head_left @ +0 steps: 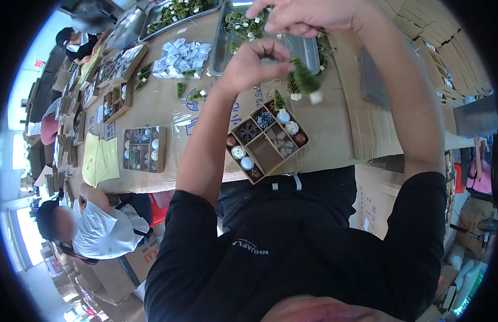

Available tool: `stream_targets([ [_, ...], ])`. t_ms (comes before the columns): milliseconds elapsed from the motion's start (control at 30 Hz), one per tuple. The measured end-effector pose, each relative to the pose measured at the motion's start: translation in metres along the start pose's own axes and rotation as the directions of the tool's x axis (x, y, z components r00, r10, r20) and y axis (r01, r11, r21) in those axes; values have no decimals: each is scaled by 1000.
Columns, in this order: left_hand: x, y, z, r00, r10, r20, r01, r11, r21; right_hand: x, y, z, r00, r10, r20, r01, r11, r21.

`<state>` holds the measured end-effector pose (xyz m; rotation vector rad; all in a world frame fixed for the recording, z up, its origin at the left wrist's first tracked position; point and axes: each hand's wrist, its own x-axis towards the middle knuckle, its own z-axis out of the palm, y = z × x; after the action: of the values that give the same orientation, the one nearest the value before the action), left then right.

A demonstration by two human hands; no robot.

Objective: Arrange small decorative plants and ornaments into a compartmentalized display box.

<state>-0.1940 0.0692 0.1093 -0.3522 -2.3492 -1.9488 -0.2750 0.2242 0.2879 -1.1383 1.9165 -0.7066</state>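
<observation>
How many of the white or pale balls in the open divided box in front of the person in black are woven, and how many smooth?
White woven balls: 2
Smooth pale balls: 2
Total: 4

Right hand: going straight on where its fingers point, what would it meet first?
The right hand would probably meet the small green bottle-brush trees in the metal tray first, though its height is unclear; it might pass above.

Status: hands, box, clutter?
Left hand: pinching small green tree. Right hand: over metal tray. Divided box: nearer the body, holding ornaments. Clutter: silver packets left of tray.
</observation>
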Motion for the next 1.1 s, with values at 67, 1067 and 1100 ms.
stream_targets([
  [67, -12, -14, 10, 991, 132, -3, -131, 982, -135, 11, 9, 6, 996, -35, 82, 36, 999, -10],
  [1067, -60, 57, 24, 957, 245, -157, -221, 963, 156, -34, -38, 31, 982, -148, 121, 145, 989, 33],
  [1100, -58, 49, 31, 987, 150, -51, -140, 977, 161, -34, -19, 36, 950, -312, 2, 307, 936, -170],
])
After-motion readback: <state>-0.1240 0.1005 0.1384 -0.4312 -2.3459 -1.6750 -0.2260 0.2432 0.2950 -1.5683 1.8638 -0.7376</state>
